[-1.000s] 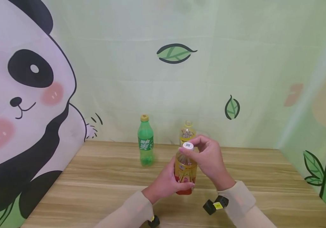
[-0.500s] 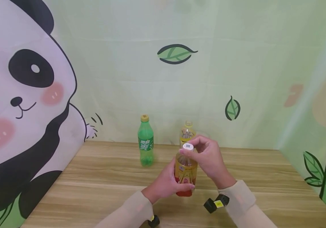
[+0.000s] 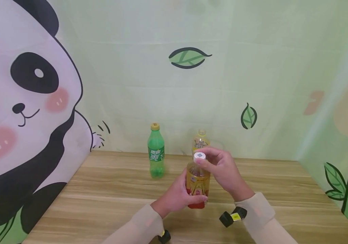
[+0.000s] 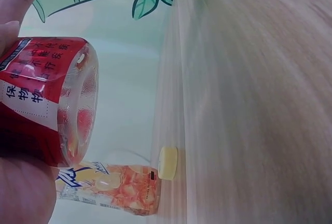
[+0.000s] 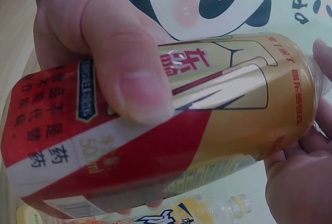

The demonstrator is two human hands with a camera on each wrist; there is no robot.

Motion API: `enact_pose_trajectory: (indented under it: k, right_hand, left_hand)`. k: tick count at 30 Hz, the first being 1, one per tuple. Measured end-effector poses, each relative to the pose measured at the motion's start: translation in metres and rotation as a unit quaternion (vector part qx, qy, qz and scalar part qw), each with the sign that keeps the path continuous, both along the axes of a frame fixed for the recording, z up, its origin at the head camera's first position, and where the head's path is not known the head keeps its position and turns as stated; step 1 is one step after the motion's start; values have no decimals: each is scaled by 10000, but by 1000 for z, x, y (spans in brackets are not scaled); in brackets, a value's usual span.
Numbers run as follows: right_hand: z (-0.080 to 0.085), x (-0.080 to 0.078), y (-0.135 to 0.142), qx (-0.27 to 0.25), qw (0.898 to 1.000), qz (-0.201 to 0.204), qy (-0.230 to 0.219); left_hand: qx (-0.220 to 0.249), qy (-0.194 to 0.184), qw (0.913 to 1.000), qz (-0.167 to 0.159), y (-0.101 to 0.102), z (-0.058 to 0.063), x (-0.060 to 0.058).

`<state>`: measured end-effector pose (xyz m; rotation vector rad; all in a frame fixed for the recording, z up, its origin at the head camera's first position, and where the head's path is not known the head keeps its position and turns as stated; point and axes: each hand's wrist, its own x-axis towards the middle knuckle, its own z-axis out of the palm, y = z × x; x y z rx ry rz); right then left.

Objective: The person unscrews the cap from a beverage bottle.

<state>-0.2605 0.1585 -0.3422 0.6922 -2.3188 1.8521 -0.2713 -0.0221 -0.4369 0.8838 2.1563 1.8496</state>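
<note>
In the head view, my left hand (image 3: pixel 178 195) grips the body of a red and gold drink bottle (image 3: pixel 197 184), held upright. My right hand (image 3: pixel 224 169) has its thumb and fingers around the white cap (image 3: pixel 199 156) at the bottle's top. The left wrist view shows the bottle's clear base (image 4: pixel 80 107) raised off the table. Across the label in the right wrist view lies my left thumb (image 5: pixel 140 89), with part of my right hand (image 5: pixel 301 182) by the bottle's neck.
A green bottle (image 3: pixel 156 152) with a yellow cap stands on the wooden table (image 3: pixel 116 196), left of my hands. Behind the held bottle is an uncapped bottle (image 3: pixel 200 140), partly hidden. A loose yellow cap (image 4: pixel 168 163) lies near its base. A printed cloth backdrop (image 3: pixel 125 84) rises behind.
The small printed square on the white cap has turned. My right thumb and fingers have shifted slightly around the cap, while the left hand stays nearly in place on the bottle.
</note>
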Motion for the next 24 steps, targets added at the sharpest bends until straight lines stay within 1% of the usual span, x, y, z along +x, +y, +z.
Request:
enact_pose_trajectory:
  k: [4, 8, 11, 14, 18, 21, 24]
  right_hand:
    - [-1, -2, 3, 113, 9995, 279, -11]
    - [-1, -4, 4, 193, 9987, 445, -140]
    - [-1, -4, 4, 105, 9985, 499, -198]
    - [-1, -4, 3, -132, 9984, 497, -230]
    - [-1, -3, 1, -409, 9986, 266, -189]
    - [0, -2, -2, -498, 9985, -103, -204]
    - [2, 0, -6, -616, 9967, -420, -315]
  left_hand:
    - [-44, -35, 10000, 46, 0, 1, 1]
    - [-24, -56, 10000, 30, 1, 2, 1]
    - [62, -33, 10000, -5, 1, 2, 0]
    - [112, 5, 9999, -15, 1, 1, 0]
    - [109, -21, 9999, 5, 2, 1, -1]
    - [105, -65, 9999, 16, 1, 2, -1]
    - [93, -75, 9999, 33, 1, 2, -1]
